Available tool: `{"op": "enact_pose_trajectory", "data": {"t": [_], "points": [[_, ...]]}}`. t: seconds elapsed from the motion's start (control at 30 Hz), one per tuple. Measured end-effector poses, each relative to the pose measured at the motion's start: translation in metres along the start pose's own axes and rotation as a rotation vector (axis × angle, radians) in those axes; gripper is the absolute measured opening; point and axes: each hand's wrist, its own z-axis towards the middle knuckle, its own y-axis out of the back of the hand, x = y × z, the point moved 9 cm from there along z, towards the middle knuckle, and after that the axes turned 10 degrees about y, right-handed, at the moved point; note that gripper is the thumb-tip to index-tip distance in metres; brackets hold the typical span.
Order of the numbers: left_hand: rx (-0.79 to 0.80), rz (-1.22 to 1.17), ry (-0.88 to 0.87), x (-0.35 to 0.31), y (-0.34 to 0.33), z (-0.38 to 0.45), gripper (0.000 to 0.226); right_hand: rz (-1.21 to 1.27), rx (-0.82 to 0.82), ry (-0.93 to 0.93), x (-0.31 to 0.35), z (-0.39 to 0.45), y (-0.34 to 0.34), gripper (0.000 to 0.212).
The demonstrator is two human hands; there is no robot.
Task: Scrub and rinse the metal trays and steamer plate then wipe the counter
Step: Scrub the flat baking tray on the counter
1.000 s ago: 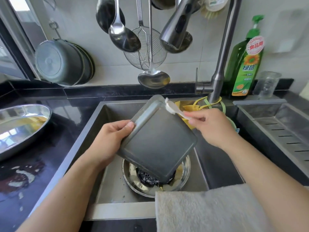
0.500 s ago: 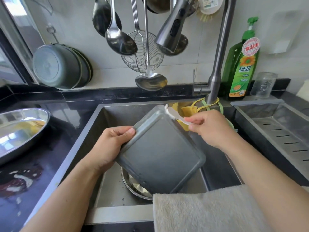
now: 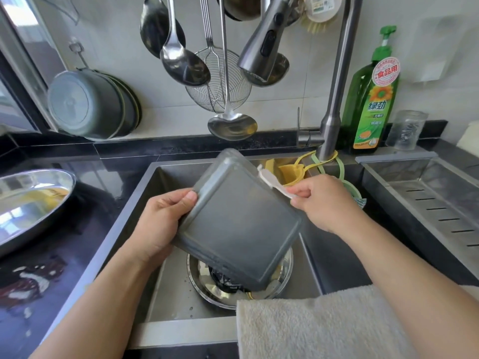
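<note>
The steel sink (image 3: 166, 294) spreads below both grips, its basin directly under the held tray, with the dark counter (image 3: 77, 229) running out beyond the left hand and a pale towel (image 3: 324, 325) draped over the sink's near edge, below the right forearm. The rectangular metal tray (image 3: 241, 224) is the thing in hand: it hangs tilted over the basin with its underside toward the camera, low corner down over the round steel bowl (image 3: 202, 283) that sits in the sink beneath it. The left hand (image 3: 158, 224) grips the tray's left rim, thumb curled over the edge and fingers behind, out of sight. The right hand (image 3: 324, 203) pinches a small white scrubbing tool (image 3: 272, 183), its tip touching the tray's upper right rim, just above the grip. An oval steel tray (image 3: 28, 200) waits on the counter, well out past the left hand, near some spilled residue (image 3: 28, 283). The faucet (image 3: 334, 107) stands beyond the right hand, with no water visible. As I judge it, scrubbing is under way and rinsing not yet begun. The risk is the one-sided hold: pressure from the tool at the far corner could twist a wet tray out of the thumb's grip and drop it onto the bowl, or flick grime onto the towel.
</note>
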Motion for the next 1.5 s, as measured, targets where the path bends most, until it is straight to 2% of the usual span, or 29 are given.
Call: {"op": "enact_pose_trajectory", "data": {"t": [0.1,0.2,0.4,0.57,0.7,0.83,0.97,1.2,1.27,1.33,1.5], "points": [[-0.010,0.016,-0.008,-0.001,0.001,0.002,0.027,0.010,-0.015,-0.001,0.003,-0.001,0.002,0.032],[0.027,0.132,-0.006,0.005,-0.015,0.000,0.026,0.042,-0.048,0.135,0.033,-0.006,-0.006,0.034],[-0.188,0.085,-0.003,-0.004,0.007,-0.004,0.029,0.024,-0.105,0.316,0.047,-0.005,-0.005,0.037],[-0.375,-0.088,0.059,-0.030,0.036,-0.052,0.033,-0.114,-0.023,0.401,0.083,-0.014,-0.007,0.036],[-0.507,-0.215,0.120,-0.030,0.103,-0.125,0.027,-0.097,0.091,0.563,0.165,-0.026,-0.018,0.039],[-0.599,-0.355,0.234,0.006,0.152,-0.186,0.023,-0.118,0.317,0.719,0.250,-0.064,-0.065,0.047],[-0.518,-0.509,0.265,0.020,0.169,-0.207,0.028,-0.157,0.476,0.728,0.291,-0.088,-0.119,0.053],[-0.202,-0.536,0.281,0.030,0.174,-0.205,0.052,-0.397,0.603,0.685,0.335,-0.060,-0.188,0.052],[-0.134,-0.554,0.264,0.031,0.175,-0.202,0.060,-0.456,0.587,0.676,0.346,-0.044,-0.204,0.057],[-0.091,-0.576,0.254,0.033,0.177,-0.199,0.066,-0.510,0.569,0.686,0.352,-0.035,-0.212,0.058],[-0.053,-0.625,0.255,0.035,0.175,-0.193,0.071,-0.540,0.704,0.748,0.347,-0.074,-0.207,0.051]]}}
